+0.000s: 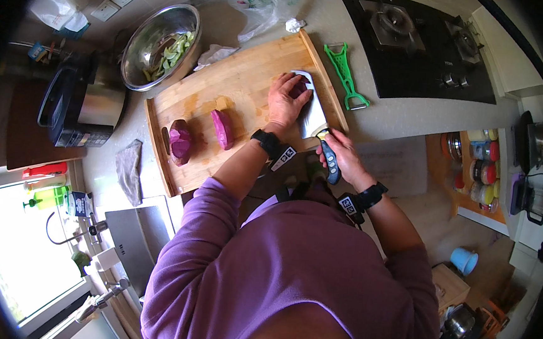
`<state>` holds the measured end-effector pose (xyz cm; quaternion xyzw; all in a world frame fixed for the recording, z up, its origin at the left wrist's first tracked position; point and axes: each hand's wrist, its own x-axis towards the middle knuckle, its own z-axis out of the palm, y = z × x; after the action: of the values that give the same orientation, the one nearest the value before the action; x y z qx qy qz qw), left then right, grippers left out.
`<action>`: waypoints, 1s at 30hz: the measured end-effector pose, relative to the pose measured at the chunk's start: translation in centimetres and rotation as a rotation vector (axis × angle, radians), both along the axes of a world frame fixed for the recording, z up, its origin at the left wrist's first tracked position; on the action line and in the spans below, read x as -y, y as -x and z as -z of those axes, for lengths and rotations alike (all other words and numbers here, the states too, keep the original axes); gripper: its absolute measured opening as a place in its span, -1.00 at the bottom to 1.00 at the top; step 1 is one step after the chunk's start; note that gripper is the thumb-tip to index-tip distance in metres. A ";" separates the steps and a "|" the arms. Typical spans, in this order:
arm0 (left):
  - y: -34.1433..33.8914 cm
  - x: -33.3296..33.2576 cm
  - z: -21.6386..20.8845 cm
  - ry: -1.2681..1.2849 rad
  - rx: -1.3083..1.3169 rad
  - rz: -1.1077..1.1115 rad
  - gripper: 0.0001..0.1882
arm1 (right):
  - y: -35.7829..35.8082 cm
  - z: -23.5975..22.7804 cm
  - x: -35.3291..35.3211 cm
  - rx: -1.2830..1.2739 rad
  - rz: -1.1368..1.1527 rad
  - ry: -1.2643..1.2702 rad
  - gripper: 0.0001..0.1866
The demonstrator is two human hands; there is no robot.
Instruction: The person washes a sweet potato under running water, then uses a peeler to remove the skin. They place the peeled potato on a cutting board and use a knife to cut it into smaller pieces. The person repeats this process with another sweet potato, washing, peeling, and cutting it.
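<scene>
My right hand point(344, 157) is closed round the dark handle of a broad kitchen knife point(313, 114). The bright blade lies over the right end of a wooden cutting board point(228, 72). My left hand point(283, 104) has its fingers curled on a dark purple sweet potato piece point(300, 87) beside the blade; the fingers cover part of the piece. Further left on the board rest a peeled purple sweet potato piece point(222, 130) and a bigger chunk point(179, 143). Wet yellowish stains mark the wood around them.
A steel bowl point(187, 63) with peelings stands past the board's far left corner. Right of the board lies a green peeler point(346, 77), with a black gas hob point(417, 60) beyond. A plastic bag point(264, 8) is at the back, a grey cloth point(130, 171) at left.
</scene>
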<state>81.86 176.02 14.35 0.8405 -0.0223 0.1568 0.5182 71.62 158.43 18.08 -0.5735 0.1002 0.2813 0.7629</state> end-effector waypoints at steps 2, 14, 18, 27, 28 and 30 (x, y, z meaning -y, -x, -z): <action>0.0 0.3 0.5 0.189 -0.010 -0.071 -0.64 | -0.1 0.4 -1.0 0.018 0.006 -0.011 -0.77; 1.1 3.1 -3.6 0.257 0.070 -0.051 -0.76 | 1.2 -0.8 -0.3 0.022 0.008 -0.281 -0.78; 0.9 9.1 -6.6 0.312 0.195 0.091 -0.76 | 2.7 -2.2 4.8 0.166 0.060 -0.261 -0.76; 7.4 39.0 -7.4 0.304 0.236 0.474 -0.68 | 14.0 -5.0 27.9 0.292 0.522 -0.065 -0.77; 8.8 42.9 -7.1 0.296 0.237 0.519 -0.68 | 15.9 -5.2 30.8 0.295 0.593 -0.022 -0.76; 11.3 50.0 -6.9 0.312 0.237 0.640 -0.65 | 19.0 -5.6 35.6 0.291 0.734 0.044 -0.75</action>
<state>70.54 126.03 21.21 0.6779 -0.3194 0.0846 0.6567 52.60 122.83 23.68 -0.5497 0.1955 -0.0963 0.8064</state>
